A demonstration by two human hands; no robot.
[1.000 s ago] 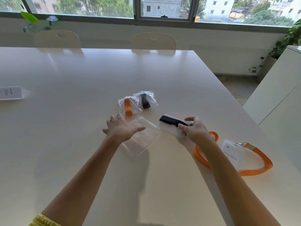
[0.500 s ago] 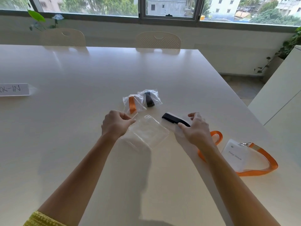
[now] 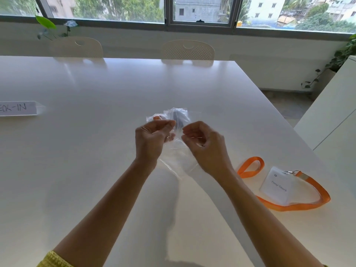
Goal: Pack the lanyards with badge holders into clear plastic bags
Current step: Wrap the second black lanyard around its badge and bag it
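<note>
Both my hands hold an empty clear plastic bag (image 3: 178,160) lifted above the white table (image 3: 96,151). My left hand (image 3: 152,139) pinches its top edge on the left, and my right hand (image 3: 204,143) pinches it on the right; the bag hangs down between my wrists. Behind my hands lie two packed bags (image 3: 173,116), one with an orange lanyard, one with a black one, partly hidden. An orange lanyard with a white badge holder (image 3: 275,186) lies loose on the table to the right. The black lanyard with its badge is hidden from view.
A white "CHECK-IN" sign (image 3: 18,108) lies at the table's left edge. Two cream chairs (image 3: 187,50) stand at the far side under the window. A white cabinet (image 3: 331,120) stands right of the table, with a plant beyond it.
My right hand let go of the black lanyard and came over to the clear bag. Both hands lifted the bag off the table and now pinch its top edge.
</note>
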